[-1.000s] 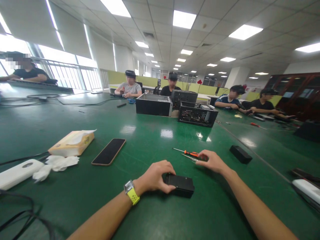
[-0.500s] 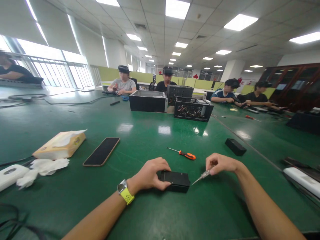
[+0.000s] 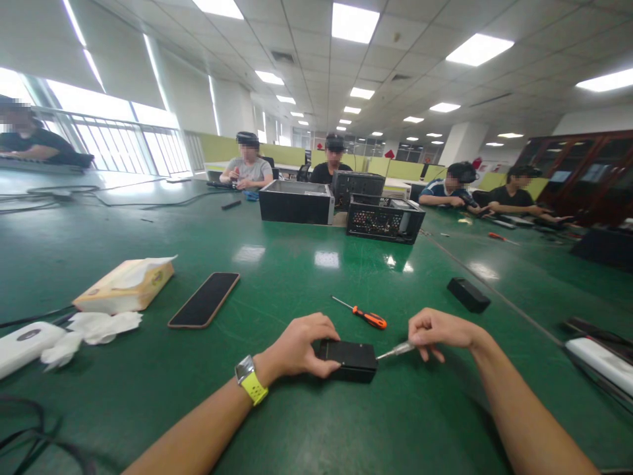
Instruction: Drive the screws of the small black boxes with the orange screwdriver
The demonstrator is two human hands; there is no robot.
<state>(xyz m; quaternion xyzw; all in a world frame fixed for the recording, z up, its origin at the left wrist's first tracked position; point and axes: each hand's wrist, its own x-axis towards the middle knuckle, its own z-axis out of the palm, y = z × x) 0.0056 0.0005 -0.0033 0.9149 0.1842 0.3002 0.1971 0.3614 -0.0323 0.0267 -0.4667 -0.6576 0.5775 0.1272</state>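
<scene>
On the green table, my left hand (image 3: 306, 346) grips the left end of a small black rectangular box (image 3: 353, 359), thumb on the near side and fingers on the far side. A watch with a yellow-green strap is on that wrist. My right hand (image 3: 435, 333) pinches the clear handle of a thin screwdriver (image 3: 398, 349). Its metal tip meets, or nearly meets, the box's right end; exact contact is too small to tell. Beyond the box lies an orange-and-black screwdriver (image 3: 368, 316). Another black block (image 3: 468, 294) rests farther right.
To the left are a phone (image 3: 205, 300), a tissue pack (image 3: 126, 285), crumpled tissues (image 3: 101, 327) and a white device (image 3: 30, 346). Metal computer cases (image 3: 297, 203) stand at the far middle. A white power strip (image 3: 601, 361) lies at right. Several people sit around the table.
The screwdriver in my right hand has swung flatter, its tip rising to the box's right end. My right hand's lower fingers have spread. The left hand still holds the box.
</scene>
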